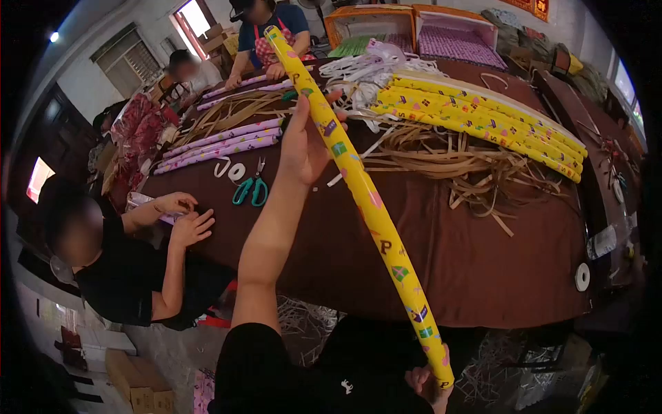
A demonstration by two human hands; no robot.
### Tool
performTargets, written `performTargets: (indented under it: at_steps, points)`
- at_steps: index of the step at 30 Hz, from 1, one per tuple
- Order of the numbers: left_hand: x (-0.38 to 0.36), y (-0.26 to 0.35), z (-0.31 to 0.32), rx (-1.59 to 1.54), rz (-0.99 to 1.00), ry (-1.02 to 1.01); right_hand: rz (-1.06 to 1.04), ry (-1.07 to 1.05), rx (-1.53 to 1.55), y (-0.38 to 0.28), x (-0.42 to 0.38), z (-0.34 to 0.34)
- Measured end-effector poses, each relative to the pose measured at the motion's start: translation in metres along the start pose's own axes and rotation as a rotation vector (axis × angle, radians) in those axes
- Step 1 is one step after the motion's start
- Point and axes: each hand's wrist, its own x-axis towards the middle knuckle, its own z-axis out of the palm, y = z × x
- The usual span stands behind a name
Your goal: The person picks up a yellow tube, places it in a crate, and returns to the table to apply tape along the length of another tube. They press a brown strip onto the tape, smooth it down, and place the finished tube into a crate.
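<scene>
A long yellow roll of patterned wrapping paper [376,217] slants across the view, its far end raised over the table. My left hand [308,148] holds its upper part, thumb on the near side and fingertips showing beyond it. At the lower end, close to my body, my right hand [426,381] is closed around the roll, partly hidden by it. Teal-handled scissors [250,192] lie on the table left of my left forearm, beside a white tape roll [236,172]. Several similar yellow rolls [476,117] are stacked at the right rear.
Tan paper strips [441,155] and white strips [376,69] lie tangled on the brown-covered table [510,269]. Pink rolls [221,145] rest at left. A co-worker [117,269] sits at the left edge; another person [276,41] stands across. Another tape roll [583,277] lies at right.
</scene>
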Motion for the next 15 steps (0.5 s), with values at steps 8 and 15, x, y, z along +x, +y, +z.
performTargets:
  at_steps: [8,15]
  points:
    - [0.018,-0.031,0.012,0.467,0.019,-0.076,-0.299,0.034,0.41,-0.035,-0.019,-0.053]
    - [0.056,-0.07,0.011,0.689,-0.163,0.446,-0.423,0.101,0.433,-0.024,-0.046,-0.076]
